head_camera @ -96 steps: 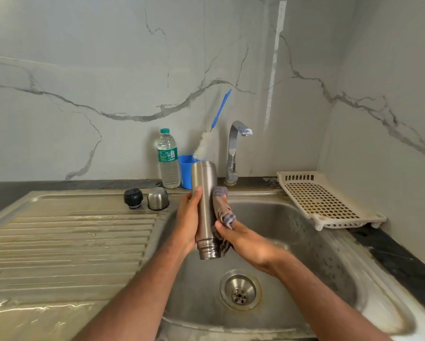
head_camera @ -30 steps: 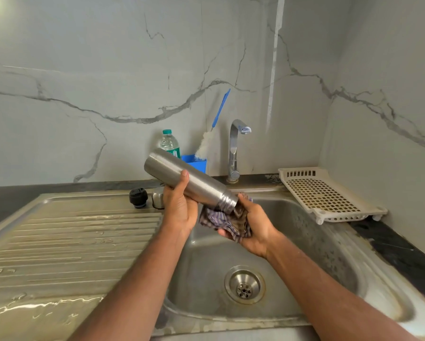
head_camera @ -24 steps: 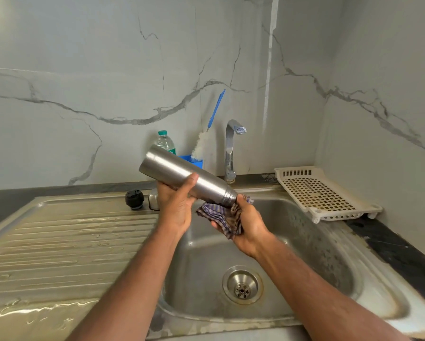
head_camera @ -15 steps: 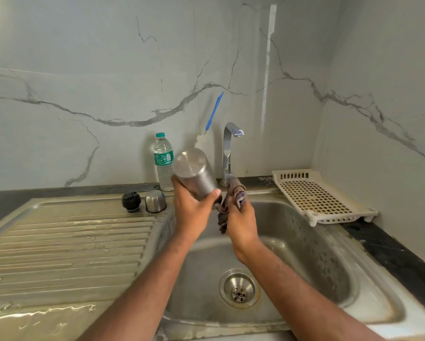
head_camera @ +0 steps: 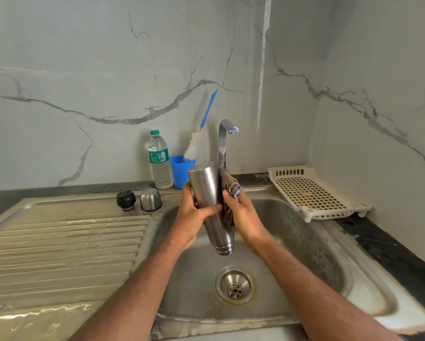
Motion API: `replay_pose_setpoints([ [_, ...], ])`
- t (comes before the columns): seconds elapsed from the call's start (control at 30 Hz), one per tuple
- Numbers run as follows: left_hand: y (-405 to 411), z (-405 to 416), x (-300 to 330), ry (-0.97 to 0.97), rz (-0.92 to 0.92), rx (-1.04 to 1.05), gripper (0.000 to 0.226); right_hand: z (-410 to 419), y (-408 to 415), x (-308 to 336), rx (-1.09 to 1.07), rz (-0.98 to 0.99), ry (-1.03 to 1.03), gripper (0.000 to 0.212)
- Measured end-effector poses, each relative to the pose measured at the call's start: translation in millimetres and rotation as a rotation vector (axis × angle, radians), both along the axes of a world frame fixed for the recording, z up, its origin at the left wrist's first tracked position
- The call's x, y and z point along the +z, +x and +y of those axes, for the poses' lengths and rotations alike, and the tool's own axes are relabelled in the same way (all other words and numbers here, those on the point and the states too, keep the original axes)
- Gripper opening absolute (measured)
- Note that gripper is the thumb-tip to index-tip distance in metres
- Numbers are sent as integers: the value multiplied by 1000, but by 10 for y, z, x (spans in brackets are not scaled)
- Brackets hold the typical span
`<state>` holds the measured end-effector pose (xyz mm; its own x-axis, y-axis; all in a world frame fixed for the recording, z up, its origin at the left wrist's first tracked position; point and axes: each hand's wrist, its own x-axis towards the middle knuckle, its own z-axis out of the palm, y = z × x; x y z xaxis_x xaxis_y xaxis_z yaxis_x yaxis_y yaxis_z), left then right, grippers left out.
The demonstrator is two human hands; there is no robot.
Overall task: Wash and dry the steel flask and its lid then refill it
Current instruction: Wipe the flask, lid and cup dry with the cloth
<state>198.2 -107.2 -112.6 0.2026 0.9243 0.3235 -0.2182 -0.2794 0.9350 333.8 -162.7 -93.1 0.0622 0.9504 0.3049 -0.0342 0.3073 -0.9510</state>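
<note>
We hold the flask (head_camera: 210, 205) upside down over the sink (head_camera: 305, 242), mouth toward the drain (head_camera: 235, 284). Left hand (head_camera: 194, 215) grip wrapped round its middle; right hand (head_camera: 241, 215) grip pinching the cloth (head_camera: 232, 190) against its right side. Drying step, we judge. Best to rub the full length, turn the flask in the left grip, keep mouth down. Stopper (head_camera: 126, 200) and cap (head_camera: 150, 199) wait far left on the desk; bottle (head_camera: 160, 160) behind.
</note>
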Motion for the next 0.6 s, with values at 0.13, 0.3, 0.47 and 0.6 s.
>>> replay_pose_setpoints([
  [0.13, 74, -17, 29, 86, 40, 37, 72, 24, -199, 140, -66, -54, 253, 52],
  [0.3, 120, -14, 46, 36, -70, 60, 66, 58, -15, 122, 32, 60, 11, 33],
  [0.47, -210, 125, 188, -144, -443, 77, 54, 131, 216, -158, 131, -341, -270, 37],
  [0.6, -282, 24, 155, -278, -534, -4, 45, 120, -99, -129, 136, -275, -139, 52],
])
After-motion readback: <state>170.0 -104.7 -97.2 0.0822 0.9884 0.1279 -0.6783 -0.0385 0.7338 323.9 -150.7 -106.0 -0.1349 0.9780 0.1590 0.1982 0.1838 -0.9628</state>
